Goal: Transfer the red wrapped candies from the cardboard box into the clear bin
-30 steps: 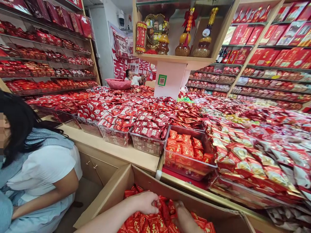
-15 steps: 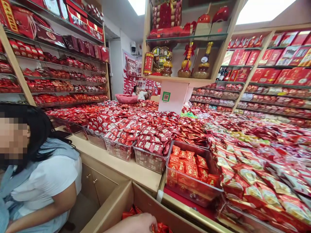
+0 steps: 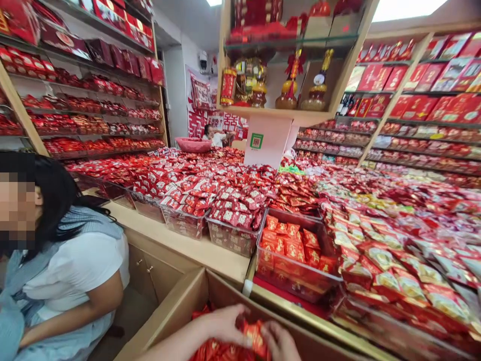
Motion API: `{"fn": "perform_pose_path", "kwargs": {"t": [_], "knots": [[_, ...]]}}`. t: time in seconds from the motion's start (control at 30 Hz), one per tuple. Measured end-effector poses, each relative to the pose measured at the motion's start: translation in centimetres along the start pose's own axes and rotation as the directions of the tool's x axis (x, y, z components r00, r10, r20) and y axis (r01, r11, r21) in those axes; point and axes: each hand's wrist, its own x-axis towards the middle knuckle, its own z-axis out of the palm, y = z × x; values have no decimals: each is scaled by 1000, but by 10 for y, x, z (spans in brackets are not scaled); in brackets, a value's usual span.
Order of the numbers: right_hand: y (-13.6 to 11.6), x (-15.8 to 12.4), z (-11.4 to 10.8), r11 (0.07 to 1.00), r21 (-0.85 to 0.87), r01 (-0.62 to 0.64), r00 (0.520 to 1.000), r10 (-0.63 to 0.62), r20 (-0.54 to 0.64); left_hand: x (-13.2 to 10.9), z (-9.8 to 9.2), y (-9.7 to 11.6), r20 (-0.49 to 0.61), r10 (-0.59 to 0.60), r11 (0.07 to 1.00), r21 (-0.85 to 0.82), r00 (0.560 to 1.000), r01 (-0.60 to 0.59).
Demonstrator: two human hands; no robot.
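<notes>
My left hand [image 3: 221,323] and my right hand [image 3: 278,343] are low in the head view, inside an open cardboard box [image 3: 176,313]. Both hands close together around a bunch of small red candy packets [image 3: 253,335] lifted from the heap in the box. Just beyond stands a clear plastic bin [image 3: 296,273] partly filled with the same red packets. Only the upper part of each hand shows at the frame's bottom edge.
A person in a white shirt [image 3: 71,271] crouches at the left beside the wooden counter [image 3: 180,240]. Clear bins heaped with red sweets [image 3: 233,220] cover the display. Shelves of red boxes [image 3: 75,100] line both walls. Another person [image 3: 208,133] sits far back.
The camera dipped back down after tilting up. My right hand has come back into sight, and both hands now hold a gathered bunch of packets above the heap.
</notes>
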Motion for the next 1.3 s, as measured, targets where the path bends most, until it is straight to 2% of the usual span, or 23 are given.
{"fn": "perform_pose_path", "kwargs": {"t": [0.03, 0.1, 0.2, 0.27, 0.33, 0.5, 0.6, 0.73, 0.93, 1.03, 1.1, 1.2, 1.3], "knots": [[-3, -1, -2, 990, 137, 17, 1000, -14, -22, -2, 0, 7, 54, 6, 990, -141, 998, 2], [-11, -5, -8, 899, 438, 9, 999, 9, -37, -6, 0, 20, 152, 61, 917, -399, 986, 5], [-22, -10, -16, 708, 701, -84, 991, 130, -12, -8, 0, 33, 175, 127, 835, -550, 976, -10], [-26, -11, -19, 624, 772, -122, 979, 202, -8, -8, 0, 36, 139, 124, 830, -558, 982, -26], [-26, -11, -20, 579, 803, -140, 971, 240, -3, -7, 0, 36, 95, 112, 830, -557, 989, -41], [-23, -9, -18, 577, 807, -129, 971, 240, -17, -6, 1, 39, 40, 114, 815, -575, 993, -71], [-26, -10, -16, 552, 821, -143, 974, 225, 19, -4, 2, 40, -19, 188, 796, -582, 982, -164], [-27, -11, -16, 589, 796, -137, 982, 187, 31, -2, 1, 41, -132, 288, 776, -549, 949, -312], [-28, -12, -20, 642, 765, -51, 985, 159, -67, -4, 2, 46, -178, 236, 788, -540, 956, -295], [-30, -14, -24, 702, 712, -19, 990, 115, -87, -5, 3, 47, -157, 219, 760, -591, 963, -269], [-33, -17, -30, 782, 623, 3, 993, 70, -93, -5, 3, 47, -128, 186, 726, -650, 974, -223], [-40, -22, -46, 922, 377, 90, 989, -39, -141, -5, 4, 47, -138, 97, 649, -742, 986, -168], [-47, -25, -59, 968, 202, 150, 980, -120, -156, -6, 3, 49, -162, 40, 596, -788, 986, -154]]}}
